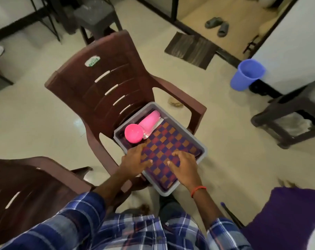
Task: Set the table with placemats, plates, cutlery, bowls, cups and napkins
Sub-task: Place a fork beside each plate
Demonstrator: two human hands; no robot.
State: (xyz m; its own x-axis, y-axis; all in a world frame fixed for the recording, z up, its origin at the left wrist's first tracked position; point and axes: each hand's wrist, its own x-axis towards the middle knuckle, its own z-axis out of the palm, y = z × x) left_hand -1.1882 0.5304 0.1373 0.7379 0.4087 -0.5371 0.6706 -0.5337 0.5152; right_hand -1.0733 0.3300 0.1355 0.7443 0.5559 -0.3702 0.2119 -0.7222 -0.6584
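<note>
At the far left, the back of a second brown chair is seen. Next to it, a brown plastic armchair is occupied by a grey tray, which is set on the seat at a slant, with its near corner projecting past the seat's front edge.

The left hand is laid on the left edge of a checked placemat, which lies flat in the tray and covers most of its floor. The fingers are bent over the cloth with the thumb on top; whether the edge is pinched or merely pressed cannot be told.

In the tray's far left corner, a pink bowl is placed mouth up, just beyond the left hand's fingertips. Behind it, pink cups are laid on their side along the far wall, touching the bowl. Pale, silvery items are wedged between the cups and the placemat; they are too blurred to be identified.

The right hand is set on the near right part of the placemat, fingers curled and tips down on the weave; a firm grasp cannot be confirmed. A red thread is worn on that wrist.

Further right, a blue bin is stood on the floor, a dark stool beside it, and a purple cloth at the near right.
</note>
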